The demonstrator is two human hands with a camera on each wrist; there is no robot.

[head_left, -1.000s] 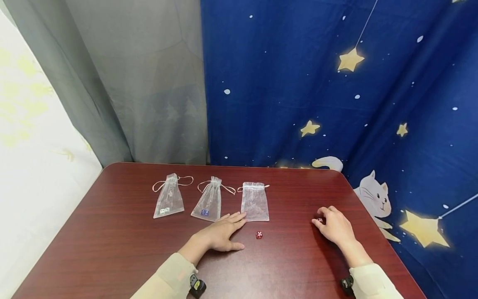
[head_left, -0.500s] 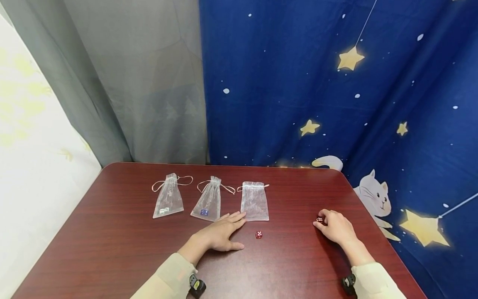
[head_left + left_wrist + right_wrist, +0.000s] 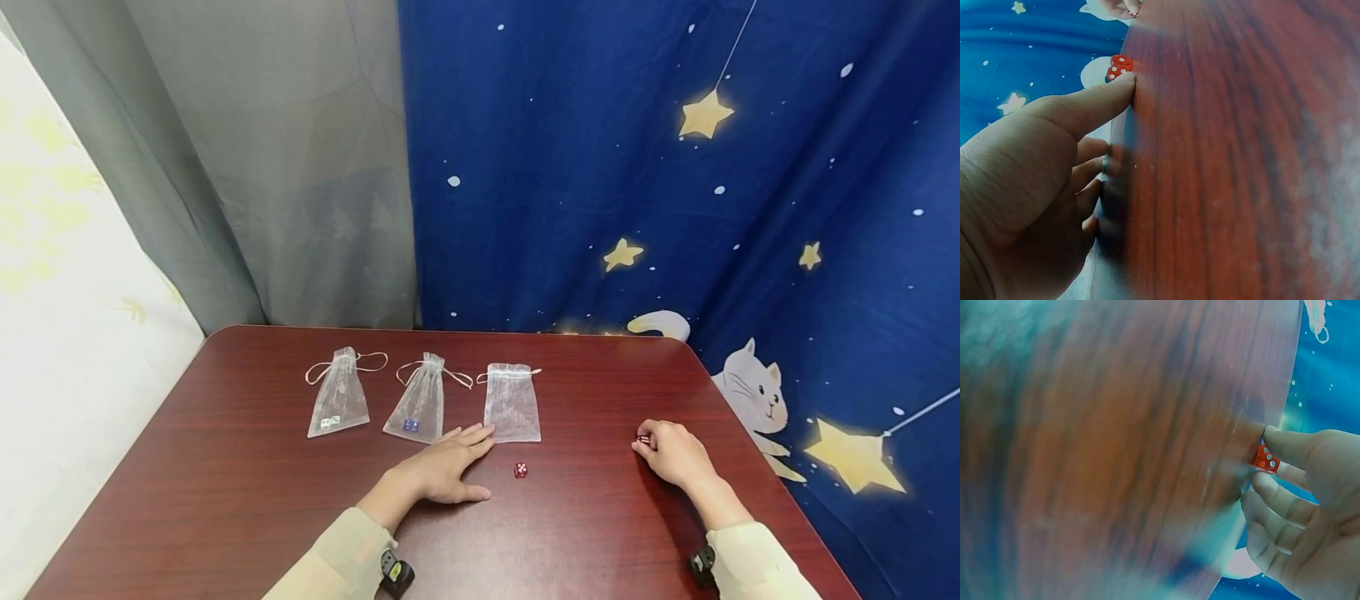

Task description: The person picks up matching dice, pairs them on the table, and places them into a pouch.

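My right hand (image 3: 677,457) is low over the right part of the table, thumb and fingertips pinching a red die (image 3: 1267,459) with white pips. Flat on the tabletop lies my left hand (image 3: 446,471), fingers spread. Its fingertips reach the lower left corner of a white organza drawstring bag (image 3: 512,408) with no dice showing in it. A second red die (image 3: 521,470) rests just below that bag, to the right of the left thumb; in the left wrist view the thumb tip overlaps it.
Two more organza bags stand in the row to the left: one (image 3: 423,396) contains blue dice (image 3: 411,425), the other (image 3: 343,400) white dice (image 3: 330,422). The dark red wooden table (image 3: 225,500) ends at a blue star-patterned curtain (image 3: 540,167) and a grey one (image 3: 315,208).
The right hand's thumb and forefinger have drawn together on the red die, and the hand has shifted slightly. The left hand, the bags and the other red die stay put.
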